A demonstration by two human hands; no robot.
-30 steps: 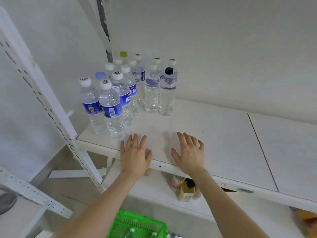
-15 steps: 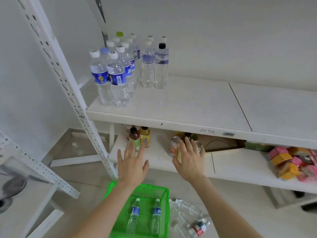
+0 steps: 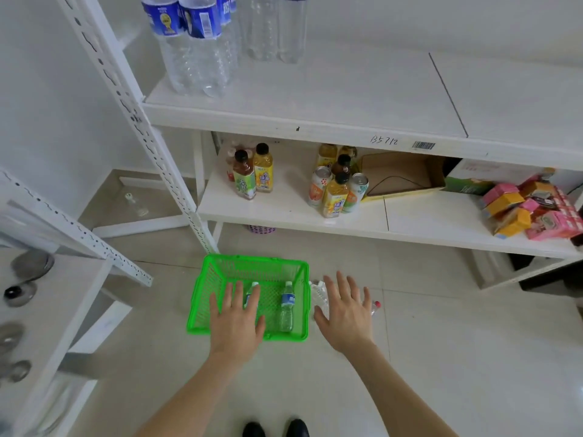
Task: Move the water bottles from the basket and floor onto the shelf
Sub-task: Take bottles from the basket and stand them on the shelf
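Hands both empty, fingers spread. My left hand (image 3: 235,313) hangs over the green basket (image 3: 252,259) and hides part of one water bottle (image 3: 252,293). A second bottle (image 3: 287,305) lies just right of it in the basket. My right hand (image 3: 344,313) hovers over the loose bottles (image 3: 318,296) on the floor (image 3: 441,342), beside the basket's right wall; whether either hand touches anything I cannot tell. Standing bottles (image 3: 195,42) fill the far-left end of the upper shelf (image 3: 315,89). I judge this the reach for another pair: each hand must lower and wrap round one bottle's body.
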